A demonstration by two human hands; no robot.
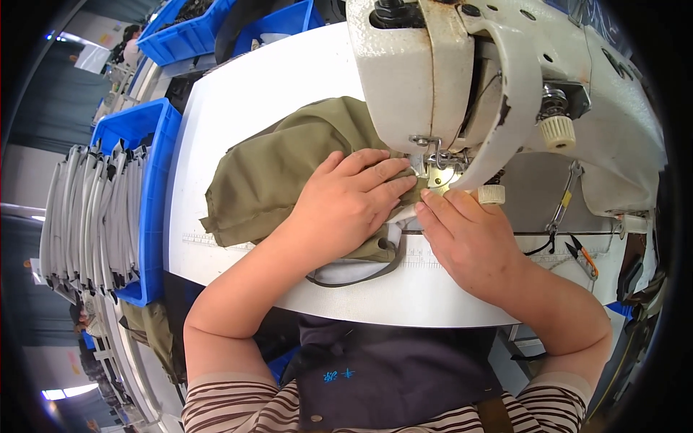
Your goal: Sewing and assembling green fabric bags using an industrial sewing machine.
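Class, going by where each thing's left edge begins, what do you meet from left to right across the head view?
Grey stacked pieces, olive fabric, left hand, sewing machine, right hand, orange-handled snips.

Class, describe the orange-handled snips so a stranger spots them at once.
Find the white sewing machine, then the tabletop under it. To the right of the right hand lie the snips, black blades spread; their orange handle sets them apart from the silver tool beyond.
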